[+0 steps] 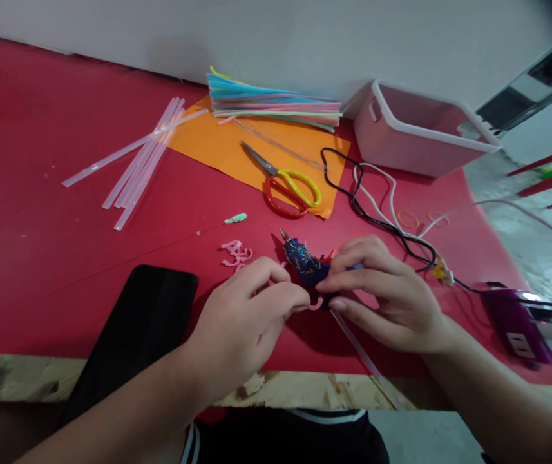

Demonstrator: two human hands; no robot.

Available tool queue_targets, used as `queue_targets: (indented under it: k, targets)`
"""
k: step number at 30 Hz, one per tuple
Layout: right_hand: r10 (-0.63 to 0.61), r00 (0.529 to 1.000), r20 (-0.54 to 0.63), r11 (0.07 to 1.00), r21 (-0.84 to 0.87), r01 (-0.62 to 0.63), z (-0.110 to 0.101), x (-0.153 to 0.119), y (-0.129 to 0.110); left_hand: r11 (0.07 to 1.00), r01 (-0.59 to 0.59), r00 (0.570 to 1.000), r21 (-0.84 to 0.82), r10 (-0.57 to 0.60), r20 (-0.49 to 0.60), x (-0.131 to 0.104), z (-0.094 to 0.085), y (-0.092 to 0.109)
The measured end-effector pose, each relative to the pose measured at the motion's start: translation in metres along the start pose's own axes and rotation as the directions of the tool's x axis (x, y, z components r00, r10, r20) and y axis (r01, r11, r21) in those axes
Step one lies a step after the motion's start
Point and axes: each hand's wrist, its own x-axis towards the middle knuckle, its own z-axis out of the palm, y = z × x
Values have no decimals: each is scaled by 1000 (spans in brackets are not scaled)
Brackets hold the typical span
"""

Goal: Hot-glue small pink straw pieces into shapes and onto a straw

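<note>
My left hand is closed in a pinch on a small curled pink piece near the table's front edge. Close to its right, my right hand has its fingers bent around the rear of a dark blue glue gun, whose metal tip points up and left. A clear glue stick runs from beneath the right fingers toward the front edge. Several curled pink pieces lie just beyond my left hand. Exactly how the right fingers touch the gun is partly hidden.
A black phone lies left; scissors rest on orange paper. Glue sticks, pipe cleaners, a pink bin and a thin wire with a green end lie beyond. Cables trail to a purple box.
</note>
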Motion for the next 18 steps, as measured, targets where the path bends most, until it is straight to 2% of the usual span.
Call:
queue_targets:
  k: [6, 9, 11, 12, 14, 16, 18]
  targets:
    - [23, 999, 38, 996, 84, -26, 9, 2, -4, 999, 2, 997, 34, -5, 76, 2, 1, 0]
    - [-5, 999, 48, 996, 93, 1, 9, 2, -5, 998, -22, 998, -64, 26, 57, 2, 0, -1]
    - [-54, 998, 12, 998, 39, 54, 9, 0, -5, 988, 2, 1000, -154, 2, 26, 2, 0, -1]
    - [-87, 996, -12, 996, -13, 87, 10, -1, -5, 981, 44, 999, -190, -41, 18, 2, -1, 0]
    - [-165, 984, -66, 977, -145, 155, 10, -4, -4, 952, 195, 980, -236, -183, 73, 4, -3, 2]
    - [-234, 967, -103, 945, -259, 201, 10, -6, -3, 895, 352, 933, -274, -315, 172, 6, -5, 6]
    - [-277, 953, -122, 919, -322, 226, 10, -6, -3, 841, 449, 888, -301, -381, 259, 8, -5, 8]
